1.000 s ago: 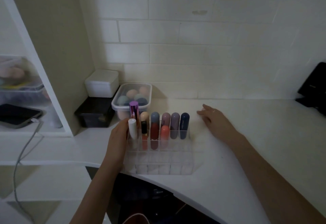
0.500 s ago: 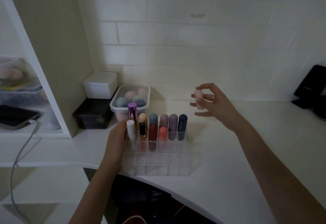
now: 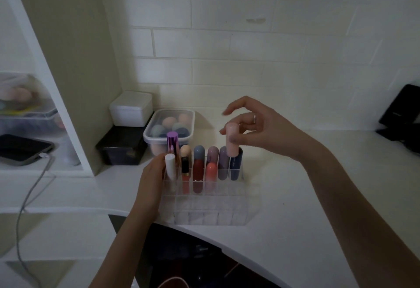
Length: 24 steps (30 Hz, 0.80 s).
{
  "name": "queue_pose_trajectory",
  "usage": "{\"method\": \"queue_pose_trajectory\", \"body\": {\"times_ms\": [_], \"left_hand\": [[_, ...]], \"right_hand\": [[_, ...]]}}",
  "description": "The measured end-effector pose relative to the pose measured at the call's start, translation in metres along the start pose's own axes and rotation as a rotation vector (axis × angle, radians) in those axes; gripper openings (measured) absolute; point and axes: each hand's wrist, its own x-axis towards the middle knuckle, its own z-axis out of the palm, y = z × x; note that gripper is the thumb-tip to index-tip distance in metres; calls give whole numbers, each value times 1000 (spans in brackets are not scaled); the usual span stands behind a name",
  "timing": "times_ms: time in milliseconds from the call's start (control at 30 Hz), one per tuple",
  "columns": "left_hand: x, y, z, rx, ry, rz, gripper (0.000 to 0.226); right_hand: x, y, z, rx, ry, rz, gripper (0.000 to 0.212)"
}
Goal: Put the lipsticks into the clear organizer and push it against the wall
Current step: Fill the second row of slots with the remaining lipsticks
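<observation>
Two fingers of the right hand [image 3: 261, 133] pinch a pink lipstick [image 3: 232, 139] upright above the clear organizer [image 3: 211, 206].

Before us: a cream painted-brick wall [image 3: 227, 44]; our white desktop [image 3: 295, 197] with curved front edge; at left, a white shelf unit [image 3: 45, 60] with beige side panel [image 3: 75, 38]. Dim, even light.

worktop [image 3: 295, 197]: white, curved front edge
clear organizer [image 3: 211, 199]: sits on it, near that front edge
black box [image 3: 122, 149]: behind-left of the organizer, in the corner
lidded sponge tub [image 3: 169, 128]: right behind the organizer
</observation>
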Motion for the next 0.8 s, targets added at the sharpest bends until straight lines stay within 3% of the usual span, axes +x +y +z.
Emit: {"method": "queue_pose_trajectory", "body": {"times_ms": [167,400,533,700,800], "left_hand": [[-2,1,0,15,-11,30,29],[-1,0,0,33,-2,83,31],[0,-3,0,120,0,122,29],[-1,-1,0,45,-7,62,27],[-2,1,0,41,6,72,31]], "right_hand": [[5,-2,15,-240,-78,-26,22],[4,5,25,-615,-144,-82,28],[7,8,31,-614,-202,-25,23],[7,6,23,-700,-205,-11,22],[8,16,19,-448,-62,-63,19]]}}
